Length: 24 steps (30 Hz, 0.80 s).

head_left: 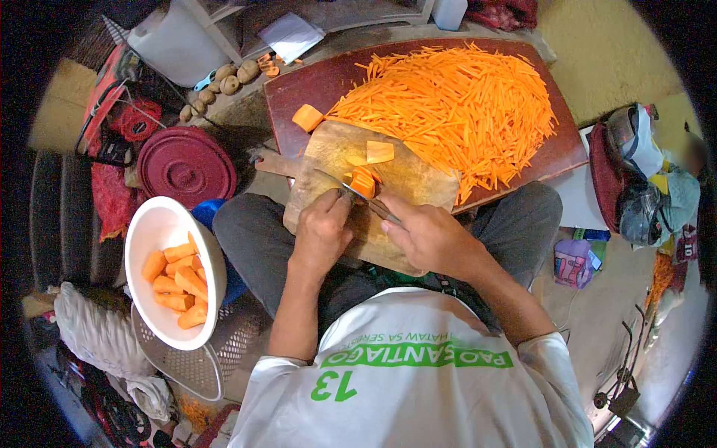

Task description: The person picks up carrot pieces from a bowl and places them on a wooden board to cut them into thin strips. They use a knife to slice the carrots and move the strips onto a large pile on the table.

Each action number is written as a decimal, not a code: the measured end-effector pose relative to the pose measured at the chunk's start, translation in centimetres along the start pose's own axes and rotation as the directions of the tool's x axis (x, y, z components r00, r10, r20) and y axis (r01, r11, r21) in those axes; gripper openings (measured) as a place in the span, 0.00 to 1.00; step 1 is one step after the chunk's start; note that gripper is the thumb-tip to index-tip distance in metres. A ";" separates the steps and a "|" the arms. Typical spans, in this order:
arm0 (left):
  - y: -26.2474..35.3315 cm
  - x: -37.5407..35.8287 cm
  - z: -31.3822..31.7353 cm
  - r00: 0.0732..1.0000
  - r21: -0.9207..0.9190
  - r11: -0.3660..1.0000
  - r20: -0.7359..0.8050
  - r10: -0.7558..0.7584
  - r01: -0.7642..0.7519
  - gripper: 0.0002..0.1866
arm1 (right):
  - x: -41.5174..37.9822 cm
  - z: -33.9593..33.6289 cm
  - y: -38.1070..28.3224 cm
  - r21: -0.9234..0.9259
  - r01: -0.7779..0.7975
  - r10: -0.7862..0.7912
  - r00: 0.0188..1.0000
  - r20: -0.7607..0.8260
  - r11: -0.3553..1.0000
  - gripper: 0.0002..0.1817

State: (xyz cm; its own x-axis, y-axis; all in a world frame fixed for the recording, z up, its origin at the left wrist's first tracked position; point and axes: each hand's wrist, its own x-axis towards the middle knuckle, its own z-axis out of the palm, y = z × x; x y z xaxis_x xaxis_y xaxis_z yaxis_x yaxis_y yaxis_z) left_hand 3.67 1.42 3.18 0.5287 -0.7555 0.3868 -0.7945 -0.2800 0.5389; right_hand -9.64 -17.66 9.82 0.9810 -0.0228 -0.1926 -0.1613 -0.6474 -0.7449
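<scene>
My right hand [433,235] is wrapped round the handle of a knife [382,210], whose blade slants up and left over the wooden cutting board [414,175]. A cut carrot piece [363,181] with sliced faces lies right at the blade. My left hand [323,228] is closed beside the blade's far end, fingers bunched; what they grip is hidden. Farther up the board rests a squared carrot block [379,152], with a thin offcut next to it. Past the board, a large heap of carrot sticks [463,104] covers much of a dark red board [299,86].
At left, a white basin [134,261] holds several peeled carrots [179,280]. Behind it sits a maroon lid [187,172]. Another carrot chunk [307,118] is on the red board's left side. Potatoes [237,75] lie at the upper left; bags [635,179] are at right.
</scene>
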 end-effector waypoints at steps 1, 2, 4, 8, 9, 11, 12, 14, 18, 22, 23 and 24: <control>0.0 0.1 -0.1 1.000 0.005 1.000 0.016 -0.004 0.004 0.22 | 0.3 0.5 0.4 -0.057 -0.044 0.046 0.998 0.040 0.997 0.19; 0.0 0.0 -0.2 1.000 0.012 1.000 0.026 -0.008 0.007 0.21 | 0.4 1.0 0.7 -0.114 -0.088 0.096 0.993 0.069 0.990 0.19; 0.0 0.3 0.1 1.000 0.024 1.000 0.028 -0.015 0.014 0.18 | 0.6 1.3 1.5 -0.123 -0.034 0.033 0.999 -0.016 0.992 0.17; 0.0 0.6 0.2 1.000 0.013 1.000 0.001 -0.024 0.024 0.14 | 0.4 0.7 1.8 0.017 -0.013 0.014 0.999 -0.044 1.000 0.17; 0.0 0.5 0.3 0.999 0.016 0.999 0.014 -0.048 0.048 0.13 | 0.3 0.6 2.1 0.055 0.026 -0.022 0.997 -0.078 0.998 0.17; 0.0 0.5 0.5 0.998 0.012 0.998 -0.005 -0.065 0.065 0.10 | -0.1 0.6 2.8 0.125 0.106 -0.089 0.986 -0.141 0.987 0.19; 0.1 0.7 0.6 0.998 0.005 0.998 -0.038 -0.057 0.057 0.08 | -0.4 0.3 2.5 0.217 0.093 -0.059 0.985 -0.160 0.972 0.20; 0.4 1.0 0.7 0.996 -0.003 0.999 -0.077 -0.052 0.052 0.07 | -1.1 -0.9 1.6 0.397 0.073 0.004 0.982 -0.190 0.915 0.21; 0.3 1.1 0.8 0.996 0.003 0.999 -0.076 -0.050 0.050 0.08 | -1.3 -2.7 2.4 0.549 -0.042 0.152 0.976 -0.156 0.835 0.21; 0.0 1.2 0.9 0.995 0.046 0.998 -0.092 -0.028 0.032 0.15 | -1.4 -3.1 4.0 0.709 -0.014 0.217 0.956 -0.197 0.705 0.24; 0.1 1.3 0.8 0.996 0.055 0.998 -0.078 -0.032 0.036 0.17 | -1.4 -3.0 4.6 0.734 0.002 0.217 0.955 -0.204 0.679 0.24; 0.3 1.4 0.5 0.998 0.064 0.997 -0.060 -0.036 0.040 0.19 | -1.5 -2.8 5.3 0.760 0.018 0.220 0.953 -0.210 0.650 0.23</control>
State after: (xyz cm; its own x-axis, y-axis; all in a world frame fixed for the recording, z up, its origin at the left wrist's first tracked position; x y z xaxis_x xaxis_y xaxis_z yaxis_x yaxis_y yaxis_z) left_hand 4.00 -0.06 3.51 0.5737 -0.7083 0.4114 -0.7903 -0.3468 0.5051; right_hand -11.65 -23.21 7.99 0.9217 -0.3243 -0.2129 -0.1694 0.1572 -0.9729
